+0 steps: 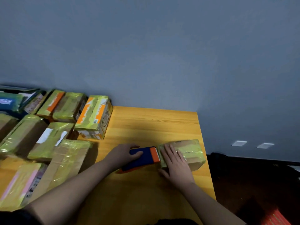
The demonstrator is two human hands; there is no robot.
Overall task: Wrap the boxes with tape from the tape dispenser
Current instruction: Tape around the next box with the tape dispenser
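A small cardboard box partly covered in yellow-green tape lies near the right edge of the wooden table. My right hand lies flat on top of it, fingers straight. My left hand grips a blue tape dispenser. The dispenser's orange cutter end is pressed against the box's left side.
Several taped boxes crowd the left part of the table, the nearest one just left of my left forearm. A grey wall rises behind. The table's right edge drops to a dark floor.
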